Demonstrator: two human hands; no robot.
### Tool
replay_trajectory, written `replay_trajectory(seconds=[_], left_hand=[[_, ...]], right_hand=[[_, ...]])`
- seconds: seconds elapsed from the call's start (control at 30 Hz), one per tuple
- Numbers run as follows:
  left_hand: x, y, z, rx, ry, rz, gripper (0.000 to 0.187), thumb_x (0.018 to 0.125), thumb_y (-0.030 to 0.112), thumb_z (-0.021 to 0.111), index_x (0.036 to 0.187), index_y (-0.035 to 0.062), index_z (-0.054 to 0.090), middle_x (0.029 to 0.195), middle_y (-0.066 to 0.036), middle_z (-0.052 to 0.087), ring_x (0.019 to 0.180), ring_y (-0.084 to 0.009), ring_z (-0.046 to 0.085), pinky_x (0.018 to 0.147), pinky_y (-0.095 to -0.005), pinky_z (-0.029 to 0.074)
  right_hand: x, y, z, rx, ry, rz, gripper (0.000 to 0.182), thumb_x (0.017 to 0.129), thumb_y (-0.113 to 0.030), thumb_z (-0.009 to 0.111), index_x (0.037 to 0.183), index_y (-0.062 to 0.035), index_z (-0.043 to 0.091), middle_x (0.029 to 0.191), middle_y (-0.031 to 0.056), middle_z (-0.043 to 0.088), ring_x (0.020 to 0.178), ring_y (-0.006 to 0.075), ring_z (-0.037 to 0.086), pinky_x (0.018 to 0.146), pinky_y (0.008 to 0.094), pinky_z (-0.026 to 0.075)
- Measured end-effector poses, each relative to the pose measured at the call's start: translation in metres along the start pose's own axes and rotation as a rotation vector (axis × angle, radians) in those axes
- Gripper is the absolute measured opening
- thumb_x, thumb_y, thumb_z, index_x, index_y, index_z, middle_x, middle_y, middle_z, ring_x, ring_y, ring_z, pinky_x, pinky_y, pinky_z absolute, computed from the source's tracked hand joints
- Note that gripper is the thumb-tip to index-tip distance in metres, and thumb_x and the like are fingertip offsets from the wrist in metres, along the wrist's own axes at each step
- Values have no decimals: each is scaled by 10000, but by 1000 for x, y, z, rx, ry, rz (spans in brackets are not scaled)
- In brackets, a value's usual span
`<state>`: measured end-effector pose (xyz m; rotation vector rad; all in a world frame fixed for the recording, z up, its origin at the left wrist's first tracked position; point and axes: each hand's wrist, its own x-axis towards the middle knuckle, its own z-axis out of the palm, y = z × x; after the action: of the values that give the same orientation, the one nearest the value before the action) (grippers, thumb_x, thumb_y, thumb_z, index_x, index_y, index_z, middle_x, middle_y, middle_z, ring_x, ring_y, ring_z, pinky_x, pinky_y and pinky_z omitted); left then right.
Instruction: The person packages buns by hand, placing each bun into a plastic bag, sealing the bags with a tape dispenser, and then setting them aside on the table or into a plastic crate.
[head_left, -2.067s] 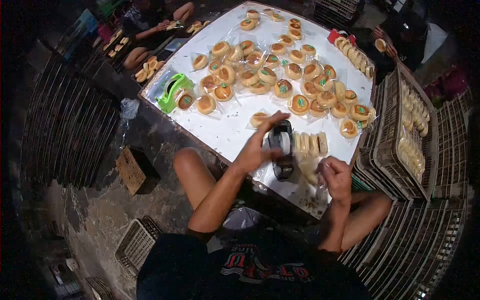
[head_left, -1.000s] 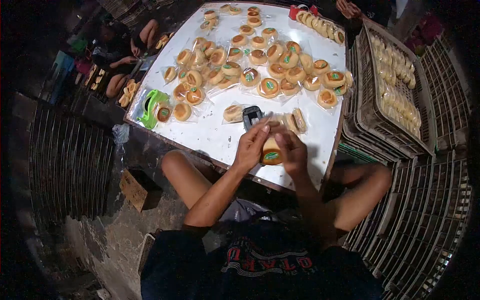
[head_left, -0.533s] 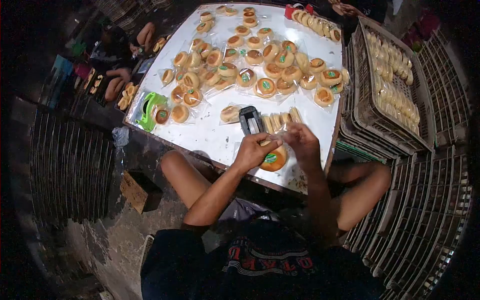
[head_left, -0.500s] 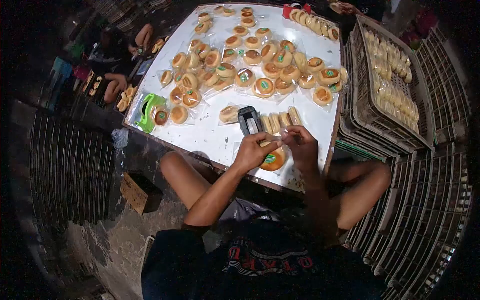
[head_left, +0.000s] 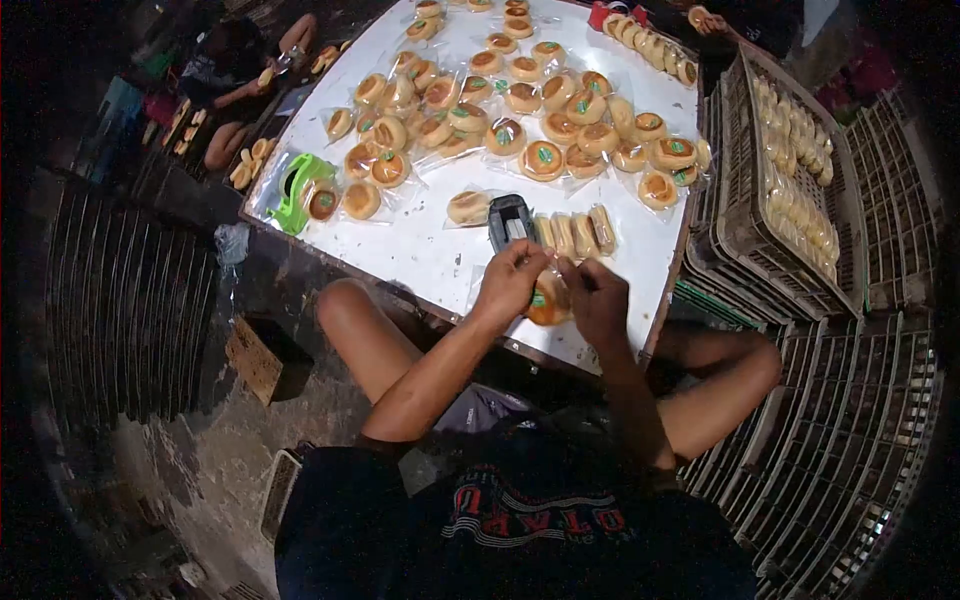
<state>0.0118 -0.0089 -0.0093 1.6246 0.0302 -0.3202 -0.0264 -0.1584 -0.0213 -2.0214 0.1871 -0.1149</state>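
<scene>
My left hand (head_left: 512,284) is closed, its thumb and fingers pinched at the top edge of a clear plastic bag. From the other side my right hand (head_left: 600,300) pinches the same edge, fingertips close to those of the left. Inside the bag is a round browned bun (head_left: 547,302) with a green label, partly hidden by the hands. Just beyond the left fingertips stands a black tape dispenser (head_left: 508,215). Beside it, several wrapped long bread pieces (head_left: 575,236) lie in a row, and a bagged bun (head_left: 467,208) rests to its left.
Many bagged buns (head_left: 543,160) cover the far part of the white table (head_left: 420,250). A green tape dispenser (head_left: 290,197) is at the left corner. Stacked crates (head_left: 745,215) of wrapped bread stand to the right. Other people (head_left: 235,65) work at far left and far right.
Both hands have moved slightly up the table, with the right fingertips now nearer the left ones at the bag's edge. The camera view has shifted a little.
</scene>
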Motion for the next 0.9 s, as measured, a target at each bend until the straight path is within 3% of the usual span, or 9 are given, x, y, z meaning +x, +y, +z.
replay_trajectory(seconds=[0.07, 0.17, 0.27, 0.5, 0.6, 0.63, 0.73, 0.87, 0.9], left_hand=[[-2, -7, 2, 222, 210, 461, 108, 878, 97, 612, 824, 8, 586, 847, -75, 550, 794, -180, 558, 736, -288, 451], [1, -19, -3, 62, 240, 540, 90, 847, 55, 603, 892, 18, 535, 926, -104, 514, 898, -232, 543, 811, -321, 445], [1, -18, -1, -129, 251, 398, 284, 905, 119, 596, 1137, 66, 441, 1095, -74, 510, 1008, -203, 538, 922, -328, 440], [2, -16, -27, -975, -147, -269, 387, 914, 223, 593, 1243, 98, 435, 1095, -79, 561, 1005, -185, 584, 846, -360, 503], [10, -7, -34, -767, 31, -115, 378, 907, 201, 611, 1223, 73, 448, 1100, -78, 562, 1007, -187, 588, 849, -351, 506], [5, 5, -38, -757, 72, -61, 373, 914, 178, 606, 1228, 55, 448, 1094, -77, 568, 993, -182, 595, 853, -336, 508], [6, 15, -49, -808, 46, -84, 391, 931, 221, 587, 1264, 54, 468, 1126, -91, 592, 1003, -210, 612, 887, -348, 504], [11, -2, -57, -755, -41, -71, 381, 916, 179, 606, 1252, 42, 489, 1107, -81, 606, 984, -197, 615, 870, -336, 509], [12, -4, -56, -710, -75, -73, 377, 911, 166, 612, 1246, 42, 496, 1102, -77, 610, 974, -192, 616, 861, -331, 513]], right_hand=[[-10, 24, 31, 468, -46, 56, 149, 923, -168, 643, 923, -24, 603, 811, 31, 603, 722, 104, 548, 654, 256, 462], [-18, 21, 55, 1084, -156, 194, 303, 925, -155, 624, 1171, -15, 515, 1179, 64, 561, 1059, 155, 556, 887, 278, 471], [-17, -7, 44, 1145, -261, 304, 368, 932, -172, 616, 1239, -22, 479, 1187, 72, 555, 1061, 162, 565, 892, 288, 489], [31, 55, 60, 595, -55, 93, 218, 917, -259, 643, 1020, -68, 634, 899, -8, 583, 819, 105, 547, 743, 273, 462], [38, 109, 73, 548, -264, 295, 204, 895, -253, 662, 894, -49, 673, 788, -18, 598, 765, 124, 572, 717, 290, 472], [40, 123, 85, -48, -325, 17, 167, 880, -199, 669, 871, -33, 690, 829, 27, 661, 808, 157, 624, 745, 306, 492], [33, 110, 85, 515, -296, 412, 169, 860, -154, 689, 924, 3, 690, 902, 80, 700, 876, 183, 649, 781, 311, 507], [3, 36, 35, 264, -430, 86, 208, 872, -155, 685, 945, 40, 677, 832, 86, 705, 767, 206, 657, 727, 322, 516], [6, 33, 20, -232, -572, 53, 241, 863, -199, 689, 903, 39, 679, 800, 117, 697, 732, 208, 651, 685, 339, 507]])
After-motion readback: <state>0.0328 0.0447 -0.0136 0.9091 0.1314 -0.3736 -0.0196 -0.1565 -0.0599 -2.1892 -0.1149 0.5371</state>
